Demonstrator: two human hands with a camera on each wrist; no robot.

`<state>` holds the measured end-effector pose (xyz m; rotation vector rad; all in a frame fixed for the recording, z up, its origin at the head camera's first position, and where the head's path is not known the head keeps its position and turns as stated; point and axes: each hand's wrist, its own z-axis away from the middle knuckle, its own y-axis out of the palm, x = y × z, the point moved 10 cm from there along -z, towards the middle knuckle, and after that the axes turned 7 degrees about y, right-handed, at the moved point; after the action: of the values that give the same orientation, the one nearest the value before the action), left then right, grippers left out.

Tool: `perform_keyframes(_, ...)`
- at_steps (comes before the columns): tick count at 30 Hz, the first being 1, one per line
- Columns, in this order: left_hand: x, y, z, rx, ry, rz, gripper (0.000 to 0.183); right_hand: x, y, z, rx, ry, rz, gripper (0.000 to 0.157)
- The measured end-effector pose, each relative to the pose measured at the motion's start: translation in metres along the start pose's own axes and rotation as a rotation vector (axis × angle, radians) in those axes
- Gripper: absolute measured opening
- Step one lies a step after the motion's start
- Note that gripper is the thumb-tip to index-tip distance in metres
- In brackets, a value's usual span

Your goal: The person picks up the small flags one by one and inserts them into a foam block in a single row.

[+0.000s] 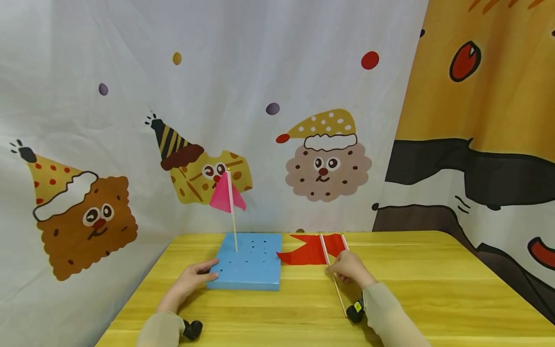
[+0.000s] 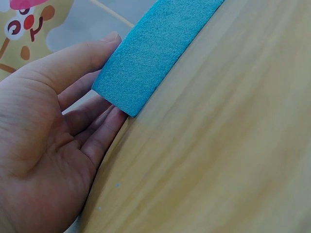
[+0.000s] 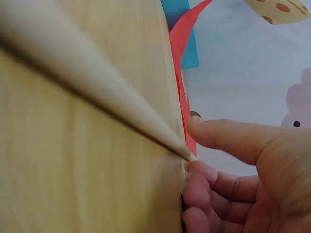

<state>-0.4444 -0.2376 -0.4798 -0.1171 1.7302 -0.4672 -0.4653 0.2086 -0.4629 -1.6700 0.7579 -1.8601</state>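
My left hand [image 1: 188,284] rests at the left edge of a blue foam block [image 1: 247,277]. In the left wrist view its thumb [image 2: 104,46] touches the top edge, while the fingers lie along the side near the corner. A pink paper flag [image 1: 223,195] on a thin stick stands upright in the block. My right hand [image 1: 351,267] is over the wooden stick [image 1: 340,294] of a red flag [image 1: 308,253] lying on the table. In the right wrist view the stick [image 3: 121,97] runs to the index fingertip; the thumb [image 3: 214,133] is apart from it.
A second red flag [image 1: 336,245] lies beside the first, its stick partly hidden by my right hand. Several small holes dot the block's top. Behind the wooden table [image 1: 433,279] hangs a cloth [image 1: 243,58] printed with cartoon figures.
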Motion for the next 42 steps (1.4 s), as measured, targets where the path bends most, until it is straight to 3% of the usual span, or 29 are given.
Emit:
perform_keyframes(6, 0.0, 0.002, -0.001, 0.013, -0.009, 0.005, 0.06, 0.0, -0.001, 0.003, -0.032, -0.014, 0.032, 0.038)
perform_keyframes(10, 0.001, 0.002, -0.001, 0.018, -0.022, 0.011, 0.06, -0.002, -0.002, 0.002, -0.011, 0.007, -0.012, 0.035)
perform_keyframes(21, 0.002, 0.001, -0.001, 0.003, -0.018, 0.009, 0.059, -0.018, -0.002, -0.001, 0.068, 0.149, -0.304, 0.015)
perform_keyframes(26, 0.003, 0.001, 0.0, 0.01, -0.017, 0.003, 0.061, -0.028, 0.007, -0.003, 0.132, 0.184, -0.418, 0.029)
perform_keyframes(35, 0.006, 0.002, 0.002, 0.024, -0.03, 0.022, 0.062, -0.025, 0.009, -0.006, 0.185, 0.183, -0.455, 0.033)
perform_keyframes(42, 0.005, 0.002, 0.001, 0.014, -0.028, 0.012, 0.061, -0.002, 0.005, 0.0, 0.262, 0.08, -0.503, 0.042)
